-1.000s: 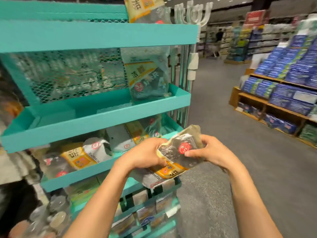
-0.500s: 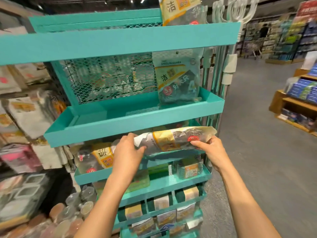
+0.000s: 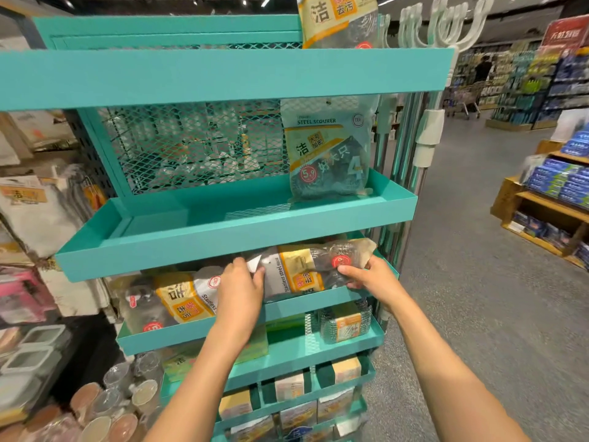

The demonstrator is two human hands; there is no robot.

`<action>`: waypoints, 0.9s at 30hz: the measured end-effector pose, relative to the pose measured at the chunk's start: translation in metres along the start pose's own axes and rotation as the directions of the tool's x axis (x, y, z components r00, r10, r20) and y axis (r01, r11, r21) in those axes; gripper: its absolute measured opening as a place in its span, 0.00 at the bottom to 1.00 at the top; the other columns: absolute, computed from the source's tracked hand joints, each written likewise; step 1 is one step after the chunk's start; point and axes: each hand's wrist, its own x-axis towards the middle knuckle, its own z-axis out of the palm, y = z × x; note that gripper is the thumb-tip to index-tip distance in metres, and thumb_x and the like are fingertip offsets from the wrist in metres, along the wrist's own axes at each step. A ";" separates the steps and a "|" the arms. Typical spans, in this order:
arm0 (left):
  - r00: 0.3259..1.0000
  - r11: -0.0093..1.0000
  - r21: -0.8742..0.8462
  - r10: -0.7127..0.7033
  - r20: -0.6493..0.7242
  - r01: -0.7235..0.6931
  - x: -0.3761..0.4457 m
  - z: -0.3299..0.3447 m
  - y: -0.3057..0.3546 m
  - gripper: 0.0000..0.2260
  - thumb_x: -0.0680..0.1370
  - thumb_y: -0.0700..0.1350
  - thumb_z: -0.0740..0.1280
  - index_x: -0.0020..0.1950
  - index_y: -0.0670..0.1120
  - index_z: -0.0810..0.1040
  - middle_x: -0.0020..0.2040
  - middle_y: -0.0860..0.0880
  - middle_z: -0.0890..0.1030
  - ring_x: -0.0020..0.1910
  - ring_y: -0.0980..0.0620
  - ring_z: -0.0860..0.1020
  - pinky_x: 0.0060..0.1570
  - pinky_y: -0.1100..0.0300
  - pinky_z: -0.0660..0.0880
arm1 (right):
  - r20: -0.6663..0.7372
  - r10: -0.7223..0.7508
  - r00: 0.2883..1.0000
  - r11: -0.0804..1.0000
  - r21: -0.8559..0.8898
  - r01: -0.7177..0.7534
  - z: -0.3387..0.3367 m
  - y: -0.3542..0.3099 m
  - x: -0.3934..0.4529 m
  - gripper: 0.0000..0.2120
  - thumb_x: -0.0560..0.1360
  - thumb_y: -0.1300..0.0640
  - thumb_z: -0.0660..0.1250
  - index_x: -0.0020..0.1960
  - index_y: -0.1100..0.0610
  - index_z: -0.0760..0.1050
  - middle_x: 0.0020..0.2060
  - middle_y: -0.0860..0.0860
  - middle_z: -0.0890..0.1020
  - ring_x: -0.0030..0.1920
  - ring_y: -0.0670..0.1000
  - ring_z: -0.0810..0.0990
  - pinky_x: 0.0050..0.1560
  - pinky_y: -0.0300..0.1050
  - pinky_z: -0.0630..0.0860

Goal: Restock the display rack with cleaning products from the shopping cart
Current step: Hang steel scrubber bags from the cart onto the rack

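Lower left of frame: cluster of drinking glasses (image 3: 105, 406), grey rectangular containers (image 3: 38, 346) above them. Right edge: wooden display stand (image 3: 522, 199) stacked with blue packages (image 3: 561, 180). Upper right: red sign (image 3: 565, 33); far aisle with a shopping cart (image 3: 463, 97) and a distant person (image 3: 483, 70). Grey floor (image 3: 478, 282) at right.

Bright, even store light falls from small ceiling spotlights (image 3: 244, 1) at the top edge, leaving only soft shadow under each tray of the teal metal display rack (image 3: 223, 76). Glare streaks the glossy clear plastic scourer packet (image 3: 314, 266) held sideways at the third shelf. The wide lens bows the rack's straight edges outward toward the corners. The stacked glass cups (image 3: 105, 406) at lower left smear with edge blur, and the far aisle shelving (image 3: 522, 78) looks soft, perhaps from motion.
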 end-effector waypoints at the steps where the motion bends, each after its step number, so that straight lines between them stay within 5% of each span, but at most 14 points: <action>1: 1.000 1.000 0.002 -0.010 0.013 0.010 0.000 0.002 0.001 0.13 0.80 0.45 0.62 0.56 0.35 0.71 0.53 0.37 0.75 0.52 0.39 0.73 0.45 0.54 0.65 | 0.011 0.011 1.000 1.000 -0.002 -0.011 0.002 0.001 0.002 0.09 0.72 0.61 0.70 0.52 0.60 0.76 0.45 0.54 0.82 0.41 0.48 0.81 0.39 0.36 0.80; 4: 0.999 1.000 0.027 0.001 0.040 -0.002 -0.005 0.009 0.000 0.12 0.79 0.42 0.62 0.58 0.36 0.70 0.55 0.38 0.73 0.53 0.40 0.73 0.48 0.55 0.66 | -0.001 0.057 0.998 0.998 -0.026 -0.057 0.007 0.005 0.009 0.07 0.73 0.59 0.70 0.49 0.60 0.76 0.42 0.52 0.79 0.39 0.46 0.78 0.37 0.36 0.80; 8: 0.998 0.999 0.043 0.021 0.063 -0.024 -0.010 0.017 -0.003 0.12 0.79 0.40 0.61 0.61 0.36 0.68 0.57 0.39 0.72 0.55 0.40 0.72 0.51 0.53 0.67 | -0.067 0.096 0.993 0.986 -0.129 -0.104 0.009 0.006 0.019 0.18 0.74 0.56 0.69 0.56 0.69 0.74 0.39 0.51 0.74 0.35 0.47 0.77 0.35 0.39 0.81; 14: 0.981 0.997 0.072 -0.005 0.193 -0.009 -0.021 0.032 -0.007 0.22 0.80 0.39 0.58 0.72 0.36 0.58 0.71 0.38 0.62 0.65 0.39 0.69 0.63 0.52 0.66 | -0.148 0.100 0.984 0.970 -0.207 -0.130 0.015 0.007 0.017 0.26 0.75 0.53 0.67 0.69 0.65 0.67 0.63 0.57 0.74 0.31 0.48 0.79 0.26 0.32 0.74; 17: 0.965 0.998 0.066 -0.022 0.260 0.005 -0.027 0.038 -0.009 0.26 0.81 0.39 0.55 0.76 0.36 0.50 0.76 0.38 0.52 0.73 0.41 0.59 0.71 0.55 0.55 | -0.195 0.134 0.972 0.952 -0.247 -0.181 0.022 0.005 0.015 0.10 0.76 0.52 0.66 0.43 0.59 0.76 0.38 0.51 0.77 0.29 0.48 0.77 0.36 0.43 0.80; 20: 0.970 0.999 0.045 -0.020 0.241 0.010 -0.029 0.042 -0.011 0.25 0.81 0.39 0.56 0.76 0.35 0.51 0.76 0.38 0.54 0.74 0.42 0.57 0.72 0.56 0.53 | -0.257 0.154 0.954 0.935 -0.275 -0.225 0.027 0.001 0.012 0.18 0.76 0.51 0.66 0.31 0.56 0.67 0.31 0.51 0.74 0.30 0.51 0.77 0.40 0.49 0.79; 23: 0.982 1.000 -0.020 0.006 0.187 -0.002 -0.033 0.042 -0.012 0.20 0.78 0.36 0.58 0.70 0.35 0.63 0.69 0.37 0.67 0.68 0.40 0.66 0.67 0.53 0.62 | -0.308 0.100 0.946 0.931 -0.306 -0.198 0.032 -0.001 0.003 0.14 0.76 0.51 0.66 0.49 0.63 0.77 0.46 0.55 0.80 0.48 0.58 0.81 0.49 0.49 0.74; 25: 0.990 0.999 -0.037 0.033 0.136 -0.028 -0.041 0.039 -0.010 0.15 0.77 0.36 0.60 0.63 0.36 0.70 0.61 0.40 0.74 0.60 0.40 0.72 0.58 0.53 0.67 | -0.349 0.046 0.936 0.926 -0.336 -0.171 0.031 0.000 -0.006 0.23 0.76 0.52 0.66 0.65 0.67 0.71 0.59 0.58 0.78 0.61 0.57 0.75 0.59 0.46 0.69; 27: 0.993 0.998 -0.044 0.054 0.109 -0.049 -0.048 0.036 -0.006 0.14 0.78 0.37 0.61 0.63 0.38 0.72 0.60 0.41 0.75 0.58 0.42 0.74 0.56 0.55 0.68 | -0.376 -0.031 0.926 0.914 -0.386 -0.127 0.026 0.003 -0.016 0.22 0.76 0.56 0.66 0.66 0.65 0.69 0.63 0.58 0.75 0.64 0.56 0.73 0.63 0.46 0.67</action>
